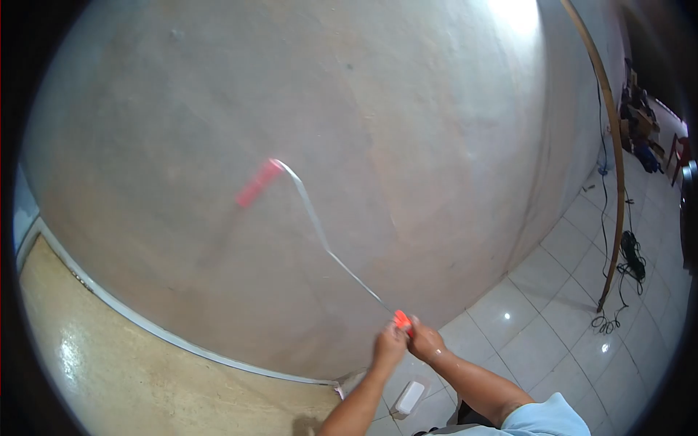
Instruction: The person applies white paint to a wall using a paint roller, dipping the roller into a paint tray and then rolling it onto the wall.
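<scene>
Left hand [390,344] clenches beside clenched right hand [425,340].

Single head-worn camera, as I see it from within the room: the view looks forward and down, over the left hand [390,346] and the right hand [426,341], which lie near it at lower centre. It faces a wall [443,145], farther off than the hands and filling most of the field; tiled floor [534,320] recedes at right.

our left hand [389,346] and right hand [425,341] gripping orange handle [402,320], pink roller [258,183] blurred before wall [436,145], tiled floor [547,289] at right
</scene>
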`<state>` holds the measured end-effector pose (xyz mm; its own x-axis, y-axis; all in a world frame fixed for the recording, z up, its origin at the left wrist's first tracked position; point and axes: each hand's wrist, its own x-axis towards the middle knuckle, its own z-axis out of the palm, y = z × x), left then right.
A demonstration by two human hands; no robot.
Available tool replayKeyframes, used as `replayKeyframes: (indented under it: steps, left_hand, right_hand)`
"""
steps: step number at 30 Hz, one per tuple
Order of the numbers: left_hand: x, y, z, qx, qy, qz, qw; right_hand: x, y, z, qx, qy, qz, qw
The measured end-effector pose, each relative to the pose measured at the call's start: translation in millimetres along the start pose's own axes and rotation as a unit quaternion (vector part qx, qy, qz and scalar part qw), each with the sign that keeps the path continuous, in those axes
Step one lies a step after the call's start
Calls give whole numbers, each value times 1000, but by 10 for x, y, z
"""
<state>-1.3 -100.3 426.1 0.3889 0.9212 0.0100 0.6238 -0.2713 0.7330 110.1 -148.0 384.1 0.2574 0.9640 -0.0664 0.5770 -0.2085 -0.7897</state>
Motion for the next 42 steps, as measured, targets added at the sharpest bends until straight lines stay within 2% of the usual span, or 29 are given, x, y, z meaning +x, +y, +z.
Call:
replayKeyframes:
  steps: [1, 2, 3, 4, 5, 6, 8, 10, 12, 15, 17, 20, 21, 22, 23, 24, 26, 28, 29, 30, 31, 32, 33, 35, 36, 37, 39, 41, 42]
  left_hand:
    - [-114, -329, 345, 44, -22, -1, 999]
    - [-280, -546, 636, 89, -78, -52, 992]
    - [-483, -924, 999, 112, -166, -73, 977]
    - [-734, -1267, 1320, 102, -201, -50, 973]
    - [-946, -1554, 1575, 85, -243, -90, 962]
    - [-1087, -1545, 1581, 82, -231, -85, 966]
    - [-944, -1155, 1130, 10, -247, -129, 960]
    - [-648, -836, 527, 8, -67, -52, 996]
    - [-157, -98, -410, -15, 94, 28, 995]
    - [405, 899, -1711, -89, 209, 111, 967]
    - [489, 1376, -2185, -80, 257, 133, 954]
    - [557, 1093, -2013, -45, 240, 129, 961]
    - [495, 793, -1746, -39, 218, 138, 965]
    - [418, 366, -1397, -3, 174, 93, 980]
    - [179, 31, -993, -42, 141, 85, 985]
    - [-36, -385, -612, -25, 59, 24, 998]
    - [-592, -864, -47, 10, -17, -8, 1000]
    - [-554, -928, -68, 11, 12, 3, 1000]
    - [-602, -912, -102, 10, 34, 0, 999]
    - [-514, -299, -634, -41, 43, 18, 998]
    - [-232, -124, -962, 3, 71, 27, 997]
    - [-15, 266, -1377, -22, 142, 95, 985]
    - [233, 645, -1811, -9, 187, 112, 976]
    - [559, 1455, -2619, 33, 273, 177, 945]
    - [710, 1756, -2896, 52, 311, 189, 930]
    - [715, 2070, -3118, 45, 305, 182, 934]
    - [697, 2317, -3216, 36, 300, 185, 935]
    - [746, 2129, -2906, 8, 289, 203, 936]
    - [766, 1866, -2563, -7, 271, 201, 942]
  right_hand:
    - [-140, 319, 214, -1, 31, -8, 999]
    - [-390, 771, 553, -2, 62, -17, 998]
    - [-675, 1074, 671, 0, -14, 24, 1000]
    - [-956, 1319, 858, -5, -65, 115, 991]
    - [-1220, 1437, 967, -23, -86, 145, 985]
    - [-1347, 1377, 970, -46, -122, 180, 975]
    - [-1180, 1339, 1068, -46, -85, 112, 989]
    - [-680, 627, 807, 30, -24, 32, 999]
    - [-48, -481, 250, 90, 14, -52, 994]
    - [580, -1931, -451, 94, 131, -171, 972]
    - [609, -2570, -943, 91, 95, -192, 973]
    - [668, -2355, -762, 96, 70, -156, 980]
    - [671, -1990, -465, 70, 79, -132, 986]
    - [577, -1533, -152, 58, 67, -107, 990]
    - [319, -1098, 66, 55, 34, -88, 994]
    - [103, -597, 392, 53, 0, -57, 997]
    - [-357, 278, 1034, 9, -53, -3, 999]
    - [-668, -38, 821, -17, -77, 103, 992]
    - [-464, 44, 947, 6, 12, -69, 998]
    - [-299, -455, 587, 53, -16, -74, 996]
    - [-25, -832, 431, 42, 26, -76, 996]
    - [37, -1590, -151, 75, 23, -82, 994]
    - [291, -2054, -382, 91, 94, -137, 982]
    - [517, -3036, -1121, 109, 118, -184, 970]
    - [612, -3355, -1353, 86, 148, -217, 961]
    - [688, -3610, -1555, 90, 152, -223, 959]
    - [727, -3740, -1734, 92, 166, -233, 954]
    - [658, -3421, -1662, 60, 179, -208, 960]
    - [677, -3040, -1478, 54, 157, -189, 968]
